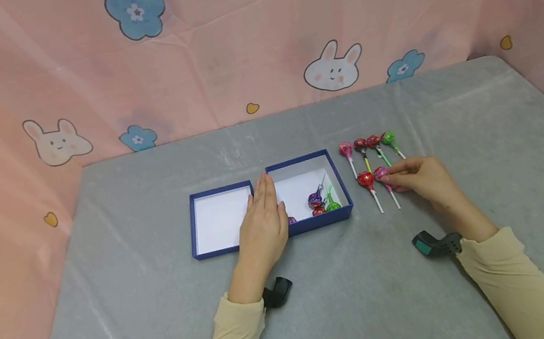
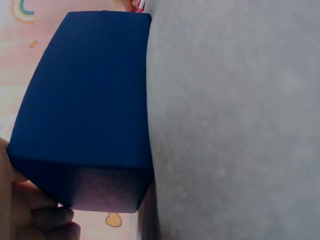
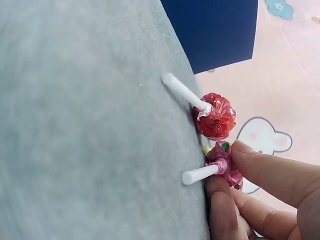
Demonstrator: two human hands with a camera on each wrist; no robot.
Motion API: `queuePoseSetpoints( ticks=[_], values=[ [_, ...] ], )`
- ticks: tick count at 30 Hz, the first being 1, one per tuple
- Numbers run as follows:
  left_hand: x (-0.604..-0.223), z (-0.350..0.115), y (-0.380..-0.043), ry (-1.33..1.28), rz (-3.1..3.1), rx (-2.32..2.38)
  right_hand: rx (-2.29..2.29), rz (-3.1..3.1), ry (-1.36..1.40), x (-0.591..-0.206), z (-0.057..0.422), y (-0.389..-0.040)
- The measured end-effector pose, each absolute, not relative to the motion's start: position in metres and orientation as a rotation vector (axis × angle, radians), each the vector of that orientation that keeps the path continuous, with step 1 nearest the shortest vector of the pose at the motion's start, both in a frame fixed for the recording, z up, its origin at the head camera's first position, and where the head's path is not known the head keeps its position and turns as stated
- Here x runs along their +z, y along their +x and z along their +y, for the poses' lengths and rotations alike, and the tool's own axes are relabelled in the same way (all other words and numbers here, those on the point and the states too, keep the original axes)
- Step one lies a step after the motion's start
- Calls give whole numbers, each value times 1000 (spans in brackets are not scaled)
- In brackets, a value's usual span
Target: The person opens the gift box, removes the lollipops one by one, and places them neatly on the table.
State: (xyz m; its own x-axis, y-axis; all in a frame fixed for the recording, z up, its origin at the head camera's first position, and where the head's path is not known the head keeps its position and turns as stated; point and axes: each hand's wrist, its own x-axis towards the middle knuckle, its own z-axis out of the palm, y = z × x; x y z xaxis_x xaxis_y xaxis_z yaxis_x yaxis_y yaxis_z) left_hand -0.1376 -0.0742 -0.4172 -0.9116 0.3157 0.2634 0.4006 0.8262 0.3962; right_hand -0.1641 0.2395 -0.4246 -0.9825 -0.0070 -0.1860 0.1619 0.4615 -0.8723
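Note:
My right hand point(image 1: 426, 179) pinches the wrapped head of a pink lollipop point(image 3: 227, 167) between thumb and fingers; its white stick points toward the near side. A red lollipop point(image 1: 365, 179) lies just left of it, also with a white stick. Behind these two is a row of several lollipops, from a pink one point(image 1: 345, 149) to a green one point(image 1: 388, 138). My left hand point(image 1: 261, 222), fingers straight and together, lies against the left side of the blue box point(image 1: 321, 221). Inside that box are a purple lollipop point(image 1: 315, 200), a green lollipop point(image 1: 332, 205) and others partly hidden.
Left of the box lies a shallow blue-rimmed lid point(image 1: 216, 221) with a white inside, partly covered by my left hand. A grey cloth point(image 1: 358, 299) covers the table. A pink printed curtain point(image 1: 230, 50) hangs behind and at both sides.

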Motion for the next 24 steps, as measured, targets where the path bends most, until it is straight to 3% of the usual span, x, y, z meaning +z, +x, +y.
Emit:
queuePoseSetpoints(
  ticks=[24],
  values=[
    [-416, -74, -138, -561, -2835, -674, -1778, 2434, 115, -426, 246, -164]
  ],
)
